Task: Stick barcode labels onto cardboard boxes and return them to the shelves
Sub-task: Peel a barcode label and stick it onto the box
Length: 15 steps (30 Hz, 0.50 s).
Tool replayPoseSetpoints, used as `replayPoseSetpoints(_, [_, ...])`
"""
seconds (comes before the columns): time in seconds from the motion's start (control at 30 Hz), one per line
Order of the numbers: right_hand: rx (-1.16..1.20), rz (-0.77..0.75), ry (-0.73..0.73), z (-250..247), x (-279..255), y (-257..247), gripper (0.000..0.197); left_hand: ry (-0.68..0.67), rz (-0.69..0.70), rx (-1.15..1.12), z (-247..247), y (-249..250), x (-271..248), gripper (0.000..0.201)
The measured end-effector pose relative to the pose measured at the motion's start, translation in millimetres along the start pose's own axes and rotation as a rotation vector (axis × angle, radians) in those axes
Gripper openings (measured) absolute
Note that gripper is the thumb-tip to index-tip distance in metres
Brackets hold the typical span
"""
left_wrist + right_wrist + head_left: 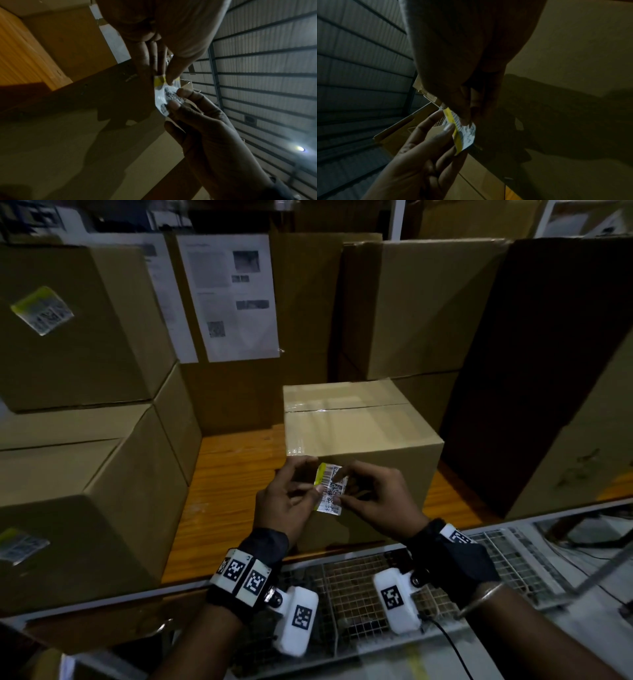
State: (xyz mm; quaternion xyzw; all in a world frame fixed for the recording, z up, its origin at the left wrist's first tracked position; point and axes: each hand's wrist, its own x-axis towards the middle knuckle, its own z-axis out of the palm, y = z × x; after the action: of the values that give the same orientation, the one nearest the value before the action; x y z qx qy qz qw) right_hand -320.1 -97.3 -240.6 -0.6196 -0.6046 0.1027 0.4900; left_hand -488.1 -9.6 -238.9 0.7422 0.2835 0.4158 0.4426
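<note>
Fingers of left hand (286, 501) and right hand (378, 498) pinch barcode label (331, 488); long axis near-upright, before cardboard box (359, 436).

cardboard box (363, 436): matt brown card, glossy clear tape along its top seam | barcode label (331, 487): white paper, yellow edge strip, slightly crumpled | shelf board (226, 494): grained orange-brown wood | wire basket (359, 583): metal mesh | wrist straps (270, 546): black cloth
</note>
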Motion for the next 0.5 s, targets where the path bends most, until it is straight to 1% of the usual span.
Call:
replayPoseSetpoints(0.2, [0.027, 0.013, -0.058, -7, -3, -3, 0.029, -0.05, 0.02, 0.062, -8, 0, -1, 0.056])
replayPoseSetpoints(0.27, [0.052, 0.029, -0.042, -8, -3, -3, 0.028, -0.068, 0.028, 0.054, -10, -2, 0, 0.054])
replayPoseSetpoints(0.5, [0.259, 0.157, 0.054, -10, -9, -3, 0.025, -0.138, -0.043, -0.082, -13, -4, 2, 0.041])
